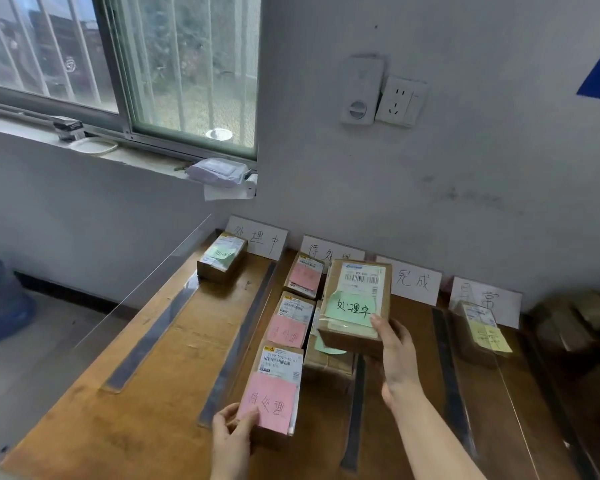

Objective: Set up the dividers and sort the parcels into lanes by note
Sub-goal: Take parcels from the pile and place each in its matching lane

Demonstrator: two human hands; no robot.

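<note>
A brown cardboard green-note parcel (355, 299), box-shaped and taped, is held raised above the second lane by the right hand (395, 355). The thumb is pressed on its top face and the other fingers are curled beneath. A white barcode label is stuck on it, and its green note (352, 308) is handwritten 处理中. The pink-note parcel (278, 389) nearest in the second lane is marked 待处理 on its pink note (269, 403). Its near corner is pinched by the left hand (232, 434), with the thumb laid on the note. Two further pink-note boxes (291, 320) are lined up behind it. The lanes on the scuffed wooden worktop (153, 393) are marked off by clear plastic dividers (238, 341) on dark strip bases. White cards (257, 239) leaned against the wall are lettered 处理中, 待处理 and 完成, and a fourth is partly hidden. A second green-note box (222, 259) is set in the first lane, and a yellow-note box (482, 330) in the far right one.
</note>
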